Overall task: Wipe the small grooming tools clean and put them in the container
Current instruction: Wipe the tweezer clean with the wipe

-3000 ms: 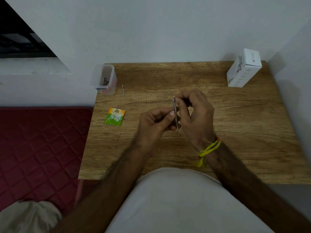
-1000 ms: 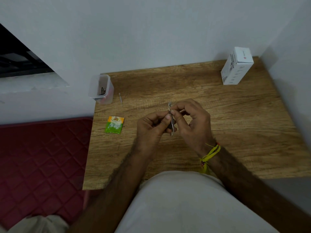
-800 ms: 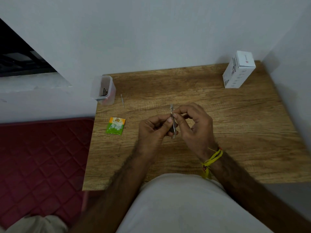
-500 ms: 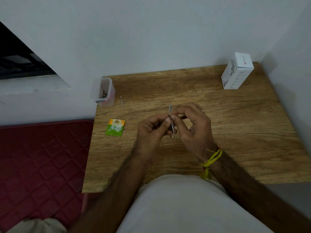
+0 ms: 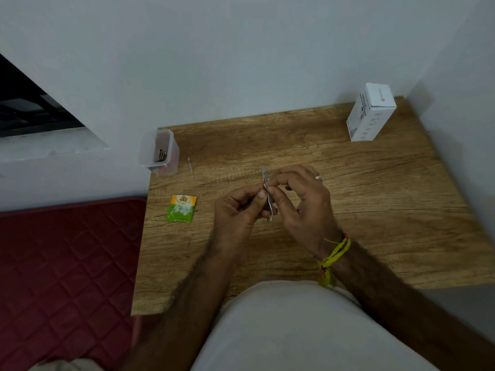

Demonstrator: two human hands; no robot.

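head-worn view, looking down, forward

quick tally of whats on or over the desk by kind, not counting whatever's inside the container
Grooming tools out of the container: 2, the metal tool gripped by both hands, the thin pick lying on the desk
Clear container: 1
Green sachet: 1
White box: 1
Total: 5

Your left hand [image 5: 238,210] and right hand [image 5: 302,202] both pinch a thin metal tool [image 5: 268,200] upright above the wooden table [image 5: 375,210]. A small wipe may be between your fingers; it is too small to tell. The clear container [image 5: 159,152] stands at the table's far left corner.
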